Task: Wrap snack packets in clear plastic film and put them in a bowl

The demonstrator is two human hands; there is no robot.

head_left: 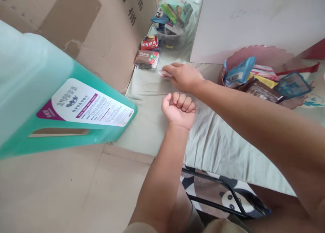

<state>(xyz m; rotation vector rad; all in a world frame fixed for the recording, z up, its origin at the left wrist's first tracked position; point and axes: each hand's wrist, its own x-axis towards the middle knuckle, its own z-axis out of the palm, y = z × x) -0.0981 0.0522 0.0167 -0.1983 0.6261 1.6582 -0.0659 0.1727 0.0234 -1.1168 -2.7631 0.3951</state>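
Note:
My right hand (183,76) reaches over the pale cloth, palm down, its fingers closed on a small wrapped snack packet (165,74). Most of that packet is covered by the fingers. Just below it, my left hand (179,110) is turned palm up with the fingers curled in, and nothing shows in it. Left of the packet lie a brown wrapped snack (146,59) and a red wrapped snack (150,43) behind it. At the back, a clear plastic bowl (170,40) holds several bagged snacks.
A large jug of green liquid (106,90) stands at the left before a cardboard box (109,36). On the right, a pink scalloped basket (264,53) holds more packets beside a white panel (259,23). Below the cloth-covered surface (203,141) is a black metal frame (215,206).

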